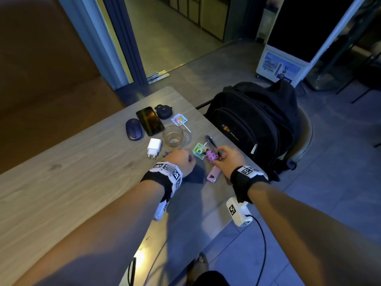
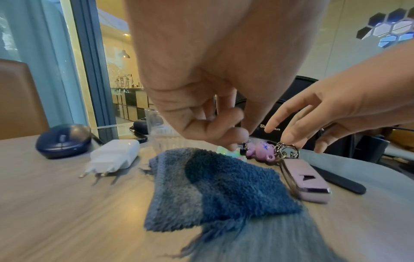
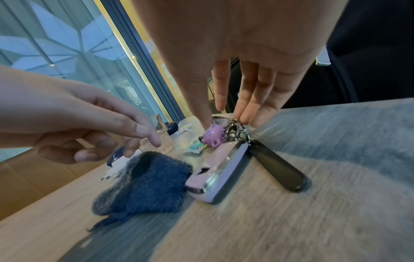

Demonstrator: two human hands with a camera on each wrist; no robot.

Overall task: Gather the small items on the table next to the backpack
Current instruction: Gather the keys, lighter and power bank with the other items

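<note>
A purple bear keychain (image 1: 211,156) (image 3: 213,136) with a metal ring and a pink key fob (image 1: 213,175) (image 2: 306,180) lies near the table's right edge, beside the black backpack (image 1: 251,124) on a chair. My right hand (image 1: 221,154) (image 3: 224,122) reaches down with straight fingers. Its thumb is at the bear and a fingertip (image 2: 289,140) touches the ring. My left hand (image 1: 185,159) (image 2: 233,140) hovers loosely curled over a blue fluffy cloth (image 2: 212,186), holding nothing. A dark pen (image 3: 277,168) lies right of the fob and a green packet (image 1: 199,150) lies behind the bear.
Further back on the wooden table (image 1: 82,172) stand a white charger (image 1: 154,147), a glass (image 1: 172,136), a blue mouse (image 1: 134,129), a phone (image 1: 150,120), a dark earbud case (image 1: 164,111) and a lollipop (image 1: 179,120). The table edge runs just right of the pen.
</note>
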